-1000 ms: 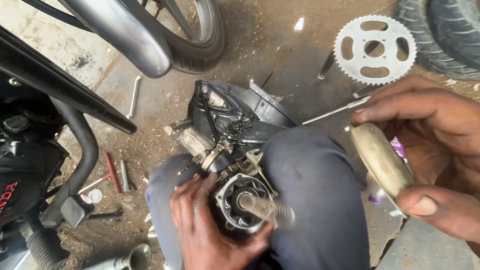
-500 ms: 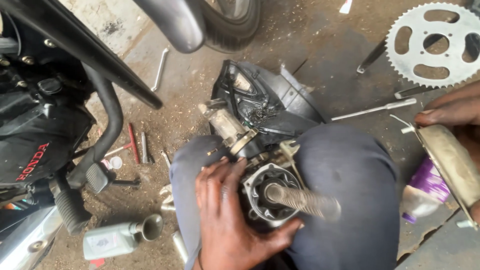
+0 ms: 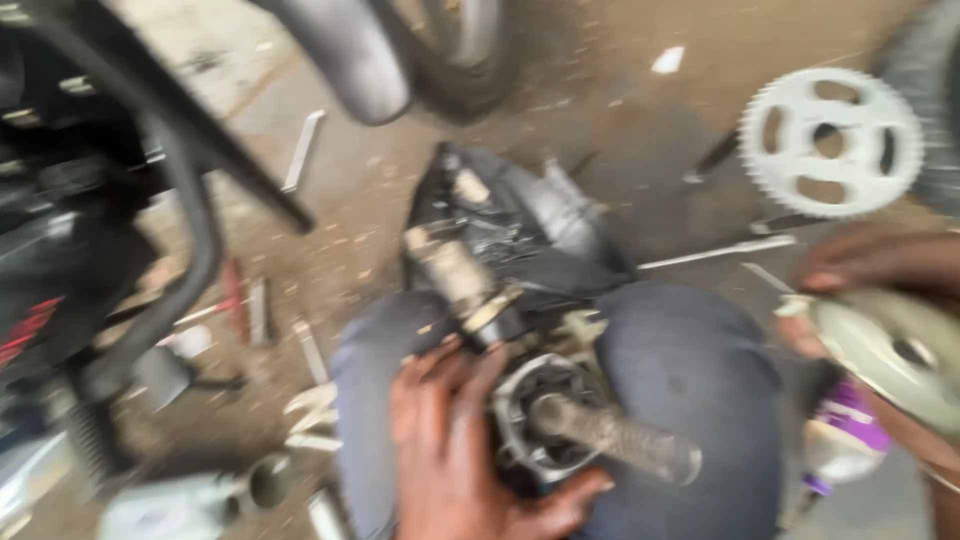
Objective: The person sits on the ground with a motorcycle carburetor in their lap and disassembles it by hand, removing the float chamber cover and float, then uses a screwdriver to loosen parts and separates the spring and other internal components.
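our left hand [image 3: 455, 450] wraps its grip around the engine part [image 3: 545, 425] with its shaft [image 3: 615, 440], wedged between our knees [image 3: 690, 400]. our right hand [image 3: 880, 270] pinches a pale disc [image 3: 890, 350] at the right edge. a sprocket [image 3: 830, 140] lies on the floor [image 3: 600, 90] beyond.

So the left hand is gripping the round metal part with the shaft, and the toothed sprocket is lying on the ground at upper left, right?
Not quite. The head view shows the sprocket on the ground at upper right, not upper left. The left hand does grip the round metal part with the shaft.
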